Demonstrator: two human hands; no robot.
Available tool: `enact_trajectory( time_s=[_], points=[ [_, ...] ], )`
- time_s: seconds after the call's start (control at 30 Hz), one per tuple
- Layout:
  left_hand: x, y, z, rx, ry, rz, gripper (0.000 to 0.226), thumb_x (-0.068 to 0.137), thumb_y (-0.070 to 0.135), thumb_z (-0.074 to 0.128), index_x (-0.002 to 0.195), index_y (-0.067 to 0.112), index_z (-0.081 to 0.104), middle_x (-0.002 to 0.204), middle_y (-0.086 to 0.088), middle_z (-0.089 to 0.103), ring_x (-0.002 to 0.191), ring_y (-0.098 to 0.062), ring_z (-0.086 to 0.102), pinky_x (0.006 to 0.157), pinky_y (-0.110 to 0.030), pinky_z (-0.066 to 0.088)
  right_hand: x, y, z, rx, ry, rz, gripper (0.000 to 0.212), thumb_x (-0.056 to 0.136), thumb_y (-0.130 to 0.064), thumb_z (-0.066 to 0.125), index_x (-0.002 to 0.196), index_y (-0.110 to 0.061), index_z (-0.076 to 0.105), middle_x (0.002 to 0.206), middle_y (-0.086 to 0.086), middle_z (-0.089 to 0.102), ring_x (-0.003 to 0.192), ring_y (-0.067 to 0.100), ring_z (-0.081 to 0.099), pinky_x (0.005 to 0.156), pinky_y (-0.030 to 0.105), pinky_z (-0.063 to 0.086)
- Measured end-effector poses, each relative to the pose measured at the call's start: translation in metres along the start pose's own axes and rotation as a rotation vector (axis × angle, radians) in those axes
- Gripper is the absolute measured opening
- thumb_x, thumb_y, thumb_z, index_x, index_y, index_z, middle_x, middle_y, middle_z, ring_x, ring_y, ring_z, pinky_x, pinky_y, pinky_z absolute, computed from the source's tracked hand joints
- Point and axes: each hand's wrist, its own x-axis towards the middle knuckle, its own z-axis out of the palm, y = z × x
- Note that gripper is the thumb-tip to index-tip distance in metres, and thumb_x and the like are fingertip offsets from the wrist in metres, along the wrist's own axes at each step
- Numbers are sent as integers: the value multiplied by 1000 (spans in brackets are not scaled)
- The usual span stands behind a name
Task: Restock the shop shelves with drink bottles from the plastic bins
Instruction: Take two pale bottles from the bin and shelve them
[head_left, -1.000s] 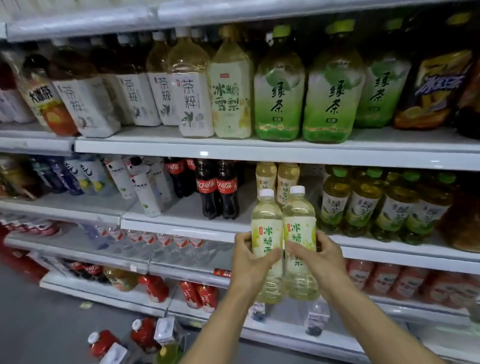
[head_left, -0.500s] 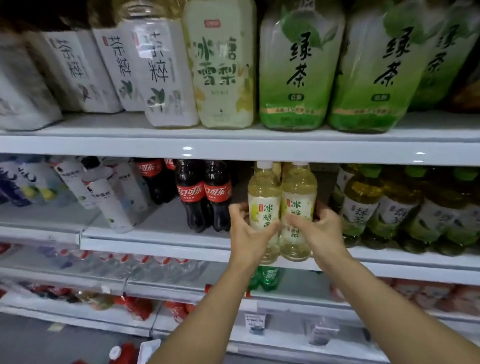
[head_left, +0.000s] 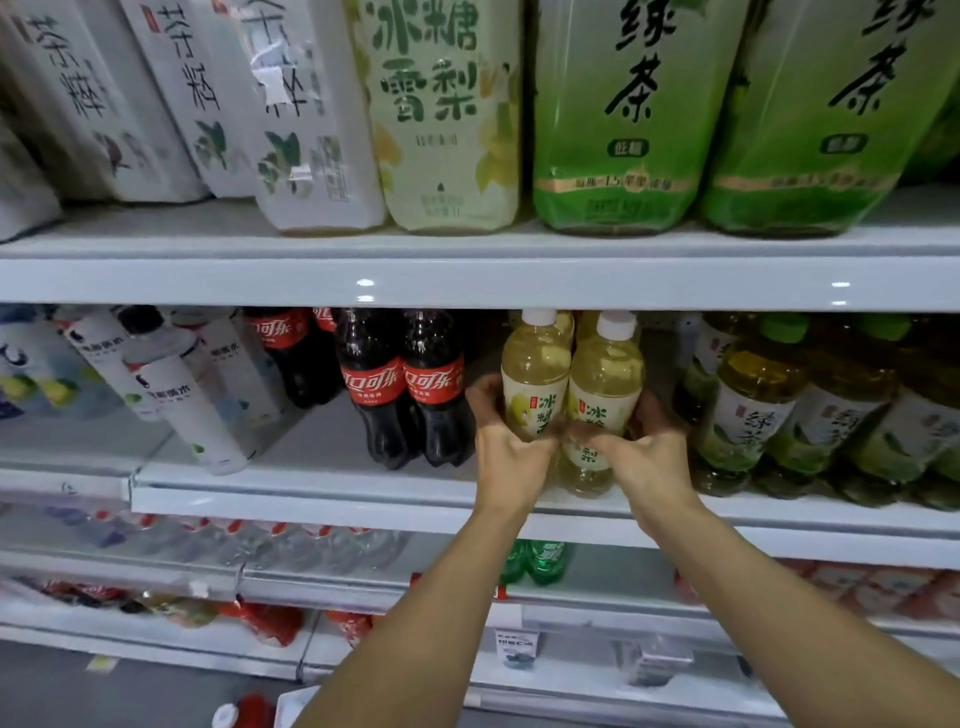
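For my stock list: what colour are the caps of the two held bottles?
White caps, head view.

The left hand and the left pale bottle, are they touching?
Touching. The head view shows the left hand gripping the left pale bottle, its fingers curled round it.

Head camera faces the shelf (head_left: 467, 283) closely, angled slightly down.

Dim, soft blur, edges bowed, shelf-edge (head_left: 467, 283) glare
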Motion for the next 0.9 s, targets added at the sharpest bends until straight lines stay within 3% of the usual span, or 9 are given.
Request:
enact_trajectory(
  time_s=[0.2, 0.33, 0.5, 0.6, 0.77, 0.9],
  points=[
    [-6, -8, -3, -47, -26, 4, 75, 69, 5, 88, 120, 21, 36, 111, -3, 62, 100, -12, 68, 87, -38, 59, 0, 8, -3, -72, -26, -27, 59, 72, 1, 83, 121, -18, 56, 94, -10, 71, 75, -7, 69, 60, 10, 51],
    [-13, -11, -9, 6, -47, -24, 76, 66, 17, 92, 119, 25, 39, 113, 0, 64, 100, -4, 67, 86, -24, 57, -4, 15, -5, -128, -46, -37, 60, 74, -2, 82, 122, -18, 51, 94, -10, 68, 71, -15, 64, 56, 5, 48],
    [-21, -31, -16, 254, -39, -33, 83, 63, 29, 93, 128, 25, 42, 126, 5, 44, 119, -13, 49, 102, -31, 47, -8, 36, -11, -248, -30, -9, 64, 64, -12, 90, 116, -18, 53, 95, -10, 69, 83, -5, 66, 63, 8, 51],
    [-21, -37, -21, 311, -28, -51, 81, 60, 30, 94, 126, 24, 46, 124, 5, 51, 115, -11, 51, 99, -30, 47, -6, 43, -15, -322, -53, 4, 52, 65, -11, 90, 107, -17, 58, 91, -12, 68, 84, -5, 63, 61, 4, 48],
    [-11, -33, -30, 224, -129, -73, 65, 66, 13, 91, 113, 33, 51, 107, 15, 66, 95, 15, 61, 83, -11, 49, 2, 48, -24, -381, -76, 26, 51, 70, -17, 87, 113, -15, 61, 102, -3, 72, 91, 9, 68, 77, 19, 51],
    [-10, -32, -33, 175, -177, -65, 60, 70, 4, 87, 111, 31, 53, 105, 18, 66, 93, 16, 62, 79, -5, 46, 4, 48, -32, -380, -119, 35, 52, 73, -12, 85, 117, -19, 58, 105, -4, 72, 95, 8, 69, 84, 27, 55]
  ],
)
